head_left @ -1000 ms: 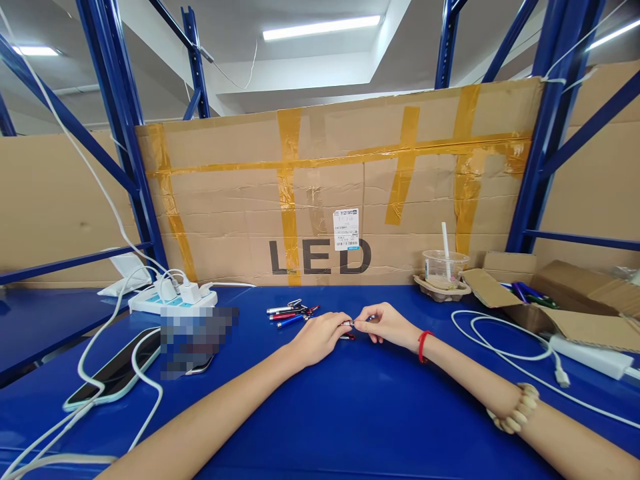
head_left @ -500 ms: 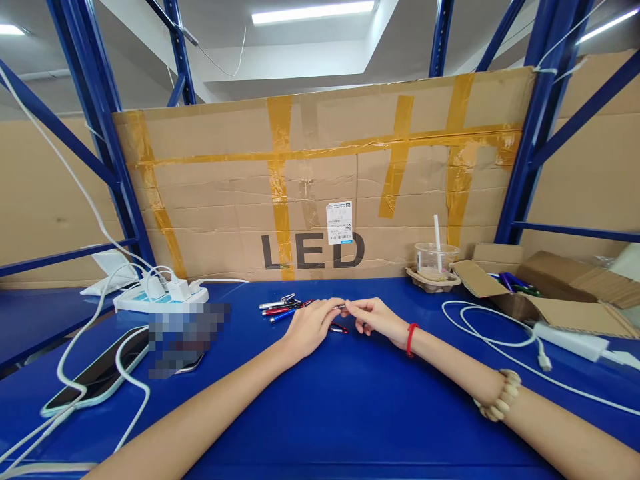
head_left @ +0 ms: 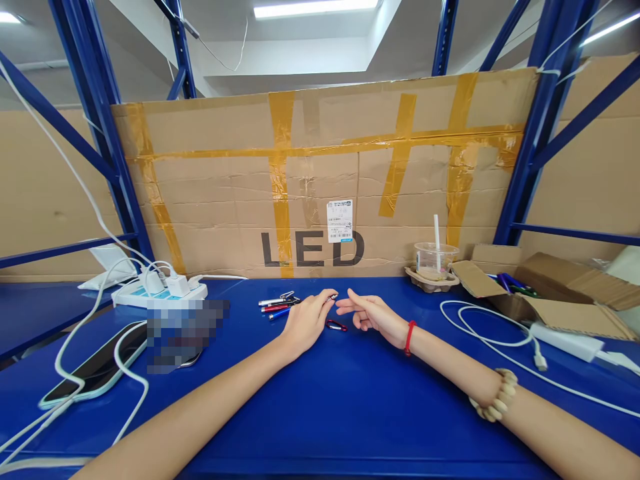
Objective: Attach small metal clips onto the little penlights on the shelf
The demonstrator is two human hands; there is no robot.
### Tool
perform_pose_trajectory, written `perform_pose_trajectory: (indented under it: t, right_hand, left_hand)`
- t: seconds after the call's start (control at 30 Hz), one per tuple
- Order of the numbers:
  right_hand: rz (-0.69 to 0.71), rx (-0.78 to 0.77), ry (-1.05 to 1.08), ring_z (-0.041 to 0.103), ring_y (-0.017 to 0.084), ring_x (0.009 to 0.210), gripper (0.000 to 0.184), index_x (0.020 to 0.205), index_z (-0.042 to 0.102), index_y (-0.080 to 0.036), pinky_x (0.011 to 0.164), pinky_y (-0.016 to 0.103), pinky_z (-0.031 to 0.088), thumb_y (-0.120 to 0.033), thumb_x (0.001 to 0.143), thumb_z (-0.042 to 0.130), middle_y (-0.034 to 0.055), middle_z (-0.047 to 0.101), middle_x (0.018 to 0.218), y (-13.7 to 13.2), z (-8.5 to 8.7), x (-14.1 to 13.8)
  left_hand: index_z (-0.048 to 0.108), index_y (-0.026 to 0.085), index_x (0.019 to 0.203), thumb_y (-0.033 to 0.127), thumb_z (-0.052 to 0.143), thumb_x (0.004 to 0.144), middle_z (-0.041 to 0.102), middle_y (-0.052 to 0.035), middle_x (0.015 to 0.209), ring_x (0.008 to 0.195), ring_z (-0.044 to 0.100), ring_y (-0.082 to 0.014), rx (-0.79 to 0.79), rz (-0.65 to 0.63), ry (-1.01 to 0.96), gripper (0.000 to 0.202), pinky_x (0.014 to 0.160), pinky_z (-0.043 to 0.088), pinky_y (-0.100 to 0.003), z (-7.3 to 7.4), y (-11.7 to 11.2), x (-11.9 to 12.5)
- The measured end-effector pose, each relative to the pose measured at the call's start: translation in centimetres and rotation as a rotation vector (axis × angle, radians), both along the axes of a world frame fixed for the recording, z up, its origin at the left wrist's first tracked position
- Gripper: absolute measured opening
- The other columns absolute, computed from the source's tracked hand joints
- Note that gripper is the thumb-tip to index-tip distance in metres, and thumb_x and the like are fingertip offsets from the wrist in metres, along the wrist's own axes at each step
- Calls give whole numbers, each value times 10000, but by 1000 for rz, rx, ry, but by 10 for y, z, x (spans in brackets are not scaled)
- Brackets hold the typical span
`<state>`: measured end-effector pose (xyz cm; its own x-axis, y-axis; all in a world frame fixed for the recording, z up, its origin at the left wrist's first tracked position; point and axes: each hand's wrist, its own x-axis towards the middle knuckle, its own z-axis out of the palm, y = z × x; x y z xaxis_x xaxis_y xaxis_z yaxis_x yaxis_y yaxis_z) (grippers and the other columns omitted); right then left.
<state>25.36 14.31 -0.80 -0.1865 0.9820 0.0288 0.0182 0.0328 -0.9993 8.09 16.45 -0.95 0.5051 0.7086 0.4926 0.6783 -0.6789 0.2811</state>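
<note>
My left hand (head_left: 309, 321) is closed around a slim pen-like item (head_left: 334, 297). Only its dark, shiny end shows past the fingertips; the rest is hidden. To the right, my right hand (head_left: 373, 316) is held apart from it, fingers partly spread and holding nothing. On the blue tabletop below and between the hands lies a red carabiner-shaped clip (head_left: 336, 325). Left of my left hand lie a silver pen (head_left: 271, 303), a red pen (head_left: 274, 309) and a blue pen (head_left: 279, 314), close together. A silver clip (head_left: 287, 295) rests behind them.
At left are a white power strip (head_left: 145, 295) with cables and a phone (head_left: 95, 367). At right stand a plastic cup (head_left: 430, 260) with a straw and an open cardboard box (head_left: 575, 317). A white cable (head_left: 480, 333) loops before the box. A cardboard panel (head_left: 225, 200) closes the back.
My right hand has let go of the item's end and moved slightly away, its fingers opening. My left hand has shifted a little left and up, still holding the item.
</note>
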Motion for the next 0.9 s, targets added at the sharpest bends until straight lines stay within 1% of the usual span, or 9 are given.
perform_pose_trajectory:
  t: [0.07,0.23,0.33,0.43,0.53,0.63,0.77,0.9]
  right_hand:
    - [-6,8,-22,453,40,471,413,899,658,-130,400,158,319,-501,753,550,118,637,951,-1,0,-1]
    - [-24,68,-98,418,29,463,419,867,649,-146,393,167,276,-517,674,620,73,618,881,-2,1,-4]
    - [-25,74,-144,395,29,452,409,821,640,-140,400,175,269,-500,627,661,36,595,751,-3,1,-6]
    - [-27,90,-166,365,37,434,403,797,626,-138,406,184,266,-496,616,667,-4,534,597,-3,1,-5]
    - [-40,107,-182,349,46,425,416,744,602,-142,407,196,269,-532,607,652,-23,480,524,-3,1,-5]
    - [-54,114,-198,343,48,421,434,696,575,-144,406,199,264,-559,591,648,-29,454,500,-3,1,-6]
    - [-55,117,-203,340,49,424,421,691,560,-145,407,197,252,-546,598,651,-33,442,500,-2,0,-6]
    - [-36,105,-185,360,38,439,418,732,571,-142,408,187,252,-537,615,645,-23,473,577,-1,-1,-5]
  left_hand:
    - [442,283,1133,324,244,918,612,14,965,879,566,-149,13,-8,22,295,710,423,-234,0,0,0]
    - [472,278,1127,335,241,918,621,6,910,838,571,-147,51,-16,70,317,705,440,-229,-1,-1,1]
    - [482,284,1122,332,243,919,622,11,949,849,571,-147,69,-24,89,317,710,443,-233,-1,-2,0]
    - [479,290,1129,329,238,920,627,14,939,835,576,-149,73,-27,93,321,707,444,-241,0,-3,0]
    - [480,291,1133,330,245,918,628,11,925,832,576,-148,67,-25,93,321,708,445,-239,-1,-3,0]
    - [479,288,1135,328,249,917,626,8,924,837,574,-148,64,-27,99,320,706,446,-237,-1,-2,0]
    - [476,285,1136,329,247,916,627,8,925,832,573,-148,75,-34,113,320,694,443,-233,-2,-1,0]
    - [475,291,1135,333,244,917,627,13,928,833,571,-149,83,-38,120,319,677,438,-229,-2,-1,0]
